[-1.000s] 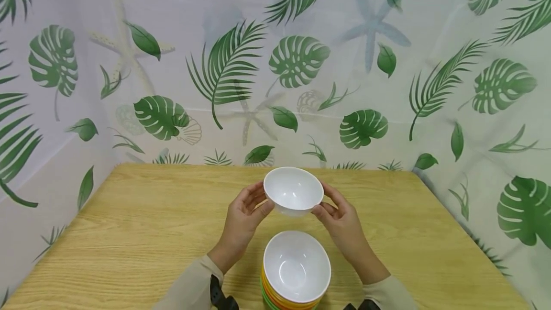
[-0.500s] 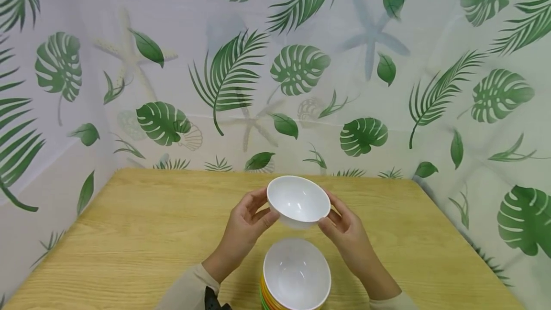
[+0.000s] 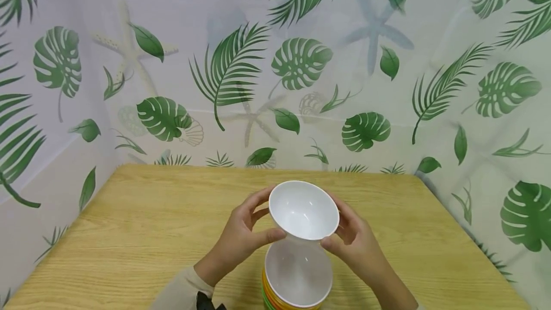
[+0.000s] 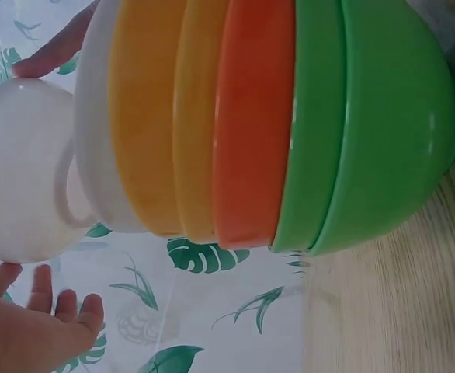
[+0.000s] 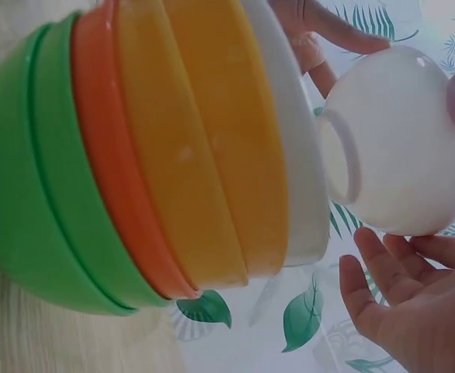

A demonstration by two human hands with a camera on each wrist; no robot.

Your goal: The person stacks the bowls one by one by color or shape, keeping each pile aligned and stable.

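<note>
A small white bowl (image 3: 303, 209) is held between both hands, tilted so its inside faces the head camera. My left hand (image 3: 243, 236) grips its left side, thumb near the front rim and fingers toward the back. On the opposite side my right hand (image 3: 359, 245) holds it in the same way. Directly below stands a stack of nested bowls, topped by another white bowl (image 3: 299, 276). The left wrist view shows yellow-orange bowls (image 4: 146, 116), a red-orange bowl (image 4: 255, 124) and green bowls (image 4: 390, 132) beneath. A gap separates the held bowl's foot ring from the stack.
The stack stands on a wood-grain table (image 3: 150, 233) near its front edge. A white cloth backdrop (image 3: 318, 133) with green leaf and starfish prints rises behind the table and along both sides.
Both hands have brought the white bowl nearer and lower, from beyond the stack to over its far rim, where it now overlaps the top bowl in the head view.
</note>
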